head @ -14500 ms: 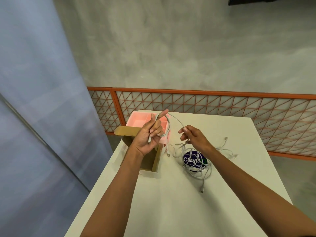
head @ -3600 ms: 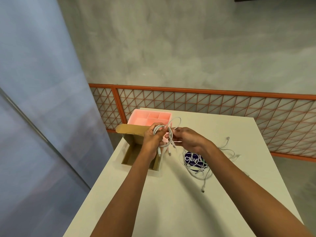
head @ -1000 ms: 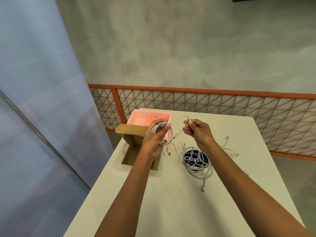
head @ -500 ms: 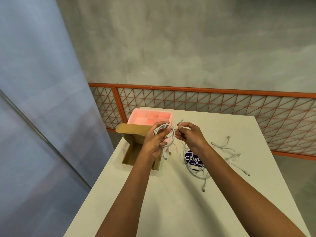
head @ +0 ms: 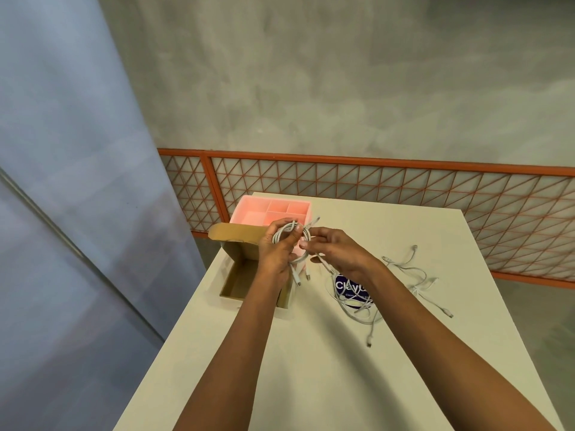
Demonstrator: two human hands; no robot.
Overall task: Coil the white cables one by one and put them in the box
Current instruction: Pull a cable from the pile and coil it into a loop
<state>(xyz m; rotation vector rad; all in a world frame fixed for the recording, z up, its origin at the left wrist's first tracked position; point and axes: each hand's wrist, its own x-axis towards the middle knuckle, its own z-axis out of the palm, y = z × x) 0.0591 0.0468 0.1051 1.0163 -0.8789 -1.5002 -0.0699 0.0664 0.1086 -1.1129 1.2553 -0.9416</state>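
Observation:
My left hand point(head: 277, 250) grips a coiled white cable point(head: 295, 236) above the open brown cardboard box point(head: 239, 281) at the table's left edge. Plug ends of the coil dangle below my fingers. My right hand point(head: 336, 250) pinches the same cable's loose end right beside the coil, fingertips touching it. A heap of loose white cables point(head: 404, 275) lies on the table to the right, partly over a round dark blue label point(head: 348, 289). My left forearm hides part of the box's inside.
A pink divided organiser tray point(head: 273, 208) stands behind the box. The white table point(head: 311, 368) runs toward me. An orange mesh railing point(head: 373, 181) crosses behind the table, and a blue-grey panel stands on the left.
My right hand has moved in from the right to meet the coil in my left hand, bringing the cable's free end to it. The left hand has stayed above the box.

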